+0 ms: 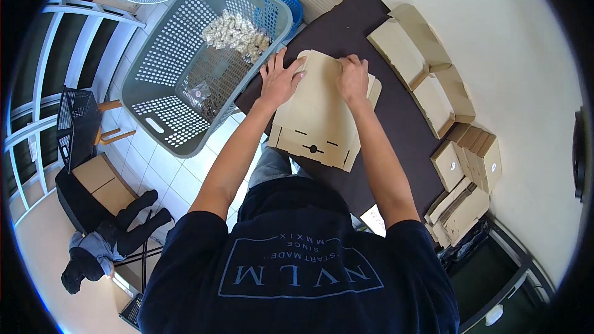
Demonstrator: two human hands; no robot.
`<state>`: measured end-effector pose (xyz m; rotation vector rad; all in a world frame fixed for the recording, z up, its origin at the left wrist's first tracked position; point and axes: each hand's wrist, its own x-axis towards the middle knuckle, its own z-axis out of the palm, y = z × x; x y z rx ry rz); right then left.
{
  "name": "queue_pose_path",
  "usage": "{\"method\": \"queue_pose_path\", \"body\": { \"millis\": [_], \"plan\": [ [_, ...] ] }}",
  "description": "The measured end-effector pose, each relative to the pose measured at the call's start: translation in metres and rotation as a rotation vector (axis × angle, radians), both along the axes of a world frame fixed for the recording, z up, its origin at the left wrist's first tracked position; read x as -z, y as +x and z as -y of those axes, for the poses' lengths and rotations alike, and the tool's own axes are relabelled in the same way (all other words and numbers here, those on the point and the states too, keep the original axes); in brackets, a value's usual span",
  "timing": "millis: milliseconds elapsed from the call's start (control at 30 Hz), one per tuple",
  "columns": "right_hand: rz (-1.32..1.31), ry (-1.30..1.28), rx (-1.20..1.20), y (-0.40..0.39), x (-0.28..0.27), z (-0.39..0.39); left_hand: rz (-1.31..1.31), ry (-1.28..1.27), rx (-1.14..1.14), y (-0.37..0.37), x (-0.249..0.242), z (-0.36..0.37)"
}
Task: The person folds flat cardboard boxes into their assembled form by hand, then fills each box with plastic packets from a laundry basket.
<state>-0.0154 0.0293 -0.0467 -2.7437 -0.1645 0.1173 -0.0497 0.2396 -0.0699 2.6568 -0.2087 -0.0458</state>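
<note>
1. The card [318,108] lies on the dark table [402,130] in front of the person, its broad panel flat and its slotted end nearest the body.
2. The left hand [279,83] is open, fingers spread, thumb at the card's far left edge. The right hand [354,80] has its fingers bent at the far right edge; whether they pinch it, I cannot tell.
3. As far as shows, this card's shaping looks barely begun: no full walls stand.
4. To the right, open boxes [399,43] already have raised walls; closed boxes [484,164] stand beside flatter cardboard [461,216].
5. Left, a basket [166,21] holds pale packets [232,32].
</note>
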Motion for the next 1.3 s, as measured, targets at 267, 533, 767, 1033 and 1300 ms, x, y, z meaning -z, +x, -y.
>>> {"method": "queue_pose_path", "body": {
  "millis": [267,533,767,1033,1300],
  "plan": [
    [-0.001,-0.012,0.027,-0.012,-0.015,-0.004,0.028,0.001,-0.014,0.0,0.001,0.003],
    [0.174,0.278,0.142,-0.031,-0.032,0.021,-0.094,-0.103,-0.163,0.01,-0.03,0.015],
    [-0.366,0.803,0.86,-0.102,-0.031,0.052,-0.245,-0.154,-0.386,0.009,-0.025,0.022],
    [-0.368,1.012,0.904,-0.105,-0.009,0.066,-0.55,-0.433,-0.289,0.012,-0.003,0.004],
    [-0.369,1.597,0.916,-0.121,-0.026,0.088,-0.371,-0.905,0.017,-0.045,-0.014,-0.021]
  ]
}}
